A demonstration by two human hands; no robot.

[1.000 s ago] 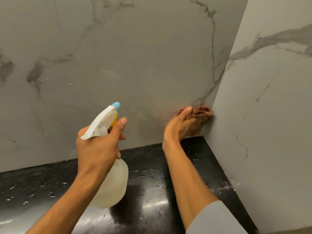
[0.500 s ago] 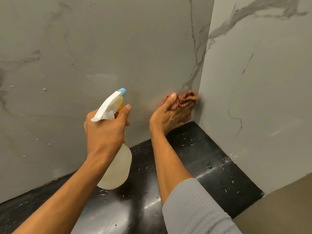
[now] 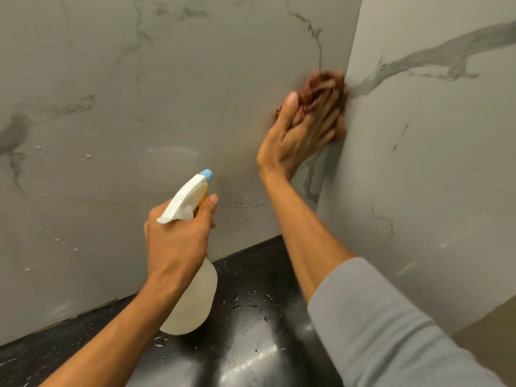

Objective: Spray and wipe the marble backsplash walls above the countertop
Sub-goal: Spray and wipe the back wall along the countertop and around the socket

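**Cloth at the far corner, bottle in the left hand**

The right hand (image 3: pixel 296 135) presses a reddish-brown cloth (image 3: pixel 321 82) flat against the back wall (image 3: pixel 139 107), right at the seam where it meets the side wall (image 3: pixel 432 163). Its fingers lie stretched out over the cloth and the thumb stands apart to the left; hand and cloth are blurred. A grey sleeve (image 3: pixel 377 317) covers the near forearm.

The left hand (image 3: pixel 178 241) grips the neck of a spray bottle (image 3: pixel 192 303), fingers curled round it. The white head with its blue nozzle (image 3: pixel 207 174) points up toward the back wall. The pale bottle hangs above the black countertop (image 3: pixel 251 358), not touching it.

Droplets (image 3: pixel 240 202) cling to the back wall between the two hands, and more lie on the glossy countertop.
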